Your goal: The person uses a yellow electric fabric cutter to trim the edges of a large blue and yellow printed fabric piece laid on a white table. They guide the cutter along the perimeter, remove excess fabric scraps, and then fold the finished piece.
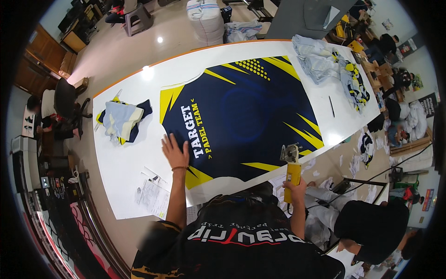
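Note:
A navy jersey panel with yellow spikes, yellow dots and white and yellow lettering lies spread on the white table. My left hand rests flat on its left edge, beside the lettering, fingers stretched and holding nothing. In my right hand is a yellow electric fabric cutter, gripped by its body. Its metal head sits at the panel's lower right edge; whether the blade touches cloth cannot be made out.
Crumpled fabric pieces lie at the table's left, and scraps heap at the far right near a thin dark pen-like tool. Printed papers lie near left. A black cable runs rightward. A person in black sits close on the right.

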A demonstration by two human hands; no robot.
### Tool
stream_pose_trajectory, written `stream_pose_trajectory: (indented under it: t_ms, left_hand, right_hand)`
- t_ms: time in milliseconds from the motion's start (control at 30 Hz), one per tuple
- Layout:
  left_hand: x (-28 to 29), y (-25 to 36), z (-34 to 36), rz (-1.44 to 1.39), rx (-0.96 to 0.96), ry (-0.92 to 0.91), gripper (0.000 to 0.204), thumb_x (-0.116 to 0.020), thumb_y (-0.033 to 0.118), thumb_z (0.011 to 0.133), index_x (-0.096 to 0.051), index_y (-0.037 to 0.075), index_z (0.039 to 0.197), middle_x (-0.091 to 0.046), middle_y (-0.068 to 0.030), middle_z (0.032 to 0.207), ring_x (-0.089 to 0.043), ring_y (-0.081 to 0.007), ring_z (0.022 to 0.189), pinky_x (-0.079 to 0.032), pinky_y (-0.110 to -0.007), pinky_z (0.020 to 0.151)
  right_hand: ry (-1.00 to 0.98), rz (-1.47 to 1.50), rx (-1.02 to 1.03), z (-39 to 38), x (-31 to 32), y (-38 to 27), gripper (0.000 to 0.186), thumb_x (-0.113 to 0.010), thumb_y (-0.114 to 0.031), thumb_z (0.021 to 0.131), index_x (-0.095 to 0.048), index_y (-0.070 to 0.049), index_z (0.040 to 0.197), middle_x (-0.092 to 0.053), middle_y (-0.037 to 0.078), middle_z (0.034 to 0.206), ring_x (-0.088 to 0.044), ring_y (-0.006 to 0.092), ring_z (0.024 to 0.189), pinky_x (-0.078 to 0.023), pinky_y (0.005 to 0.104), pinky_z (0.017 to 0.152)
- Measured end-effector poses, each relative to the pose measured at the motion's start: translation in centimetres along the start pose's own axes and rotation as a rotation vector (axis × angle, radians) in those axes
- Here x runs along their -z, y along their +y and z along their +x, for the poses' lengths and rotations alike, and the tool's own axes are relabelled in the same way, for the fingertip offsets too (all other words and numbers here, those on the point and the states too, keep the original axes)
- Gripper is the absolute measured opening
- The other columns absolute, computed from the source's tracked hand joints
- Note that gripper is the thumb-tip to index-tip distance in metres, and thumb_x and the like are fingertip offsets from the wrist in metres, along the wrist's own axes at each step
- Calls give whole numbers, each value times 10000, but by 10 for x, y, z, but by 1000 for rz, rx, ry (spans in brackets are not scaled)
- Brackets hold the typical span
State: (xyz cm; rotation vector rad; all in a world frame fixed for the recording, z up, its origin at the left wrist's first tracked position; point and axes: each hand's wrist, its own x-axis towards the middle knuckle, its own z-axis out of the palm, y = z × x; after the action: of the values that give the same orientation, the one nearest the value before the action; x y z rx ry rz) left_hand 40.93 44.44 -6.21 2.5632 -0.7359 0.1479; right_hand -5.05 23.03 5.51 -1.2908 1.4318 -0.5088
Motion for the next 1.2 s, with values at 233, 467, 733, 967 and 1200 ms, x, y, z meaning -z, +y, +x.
stream_pose_trajectory:
  t_ms: [233,467,733,967,1200]
  left_hand:
    - [-14,26,-14,105,-54,-247,782,-574,553,1016,-410,59,1600,-237,-221,1717,-196,-426,1589,-169,-576,1274]
    - [-12,31,-7,269,440,-125,823,-520,594,1036,-331,58,1632,-224,-242,1713,-160,-463,1588,-166,-620,1262]
    - [-56,125,-52,175,88,-137,762,-570,524,1041,-382,58,1614,-293,-294,1668,-280,-479,1540,-227,-553,1261]
    - [-44,111,-77,437,643,-203,820,-531,626,1026,-365,97,1631,-257,-289,1688,-251,-501,1548,-227,-570,1260]
    - [-64,130,-122,211,186,-50,768,-675,486,986,-462,-1,1542,-367,-347,1602,-304,-542,1494,-237,-580,1249]
  right_hand:
    - [-24,39,1,54,29,-30,385,-808,-34,749,-656,25,1098,-712,99,883,-697,195,721,-560,332,672]
    - [-82,25,22,129,89,-43,400,-811,-52,725,-669,30,1090,-703,91,884,-689,187,734,-562,328,685]
    - [-145,-90,76,234,160,-47,407,-824,-111,730,-678,32,1082,-710,106,890,-695,189,745,-561,338,684]
    - [-124,-131,68,306,214,-48,401,-827,-116,751,-666,43,1082,-711,122,904,-707,200,744,-576,344,679]
    - [-206,-30,20,355,204,-46,361,-803,-101,796,-647,28,1095,-695,96,884,-701,201,691,-570,335,630]
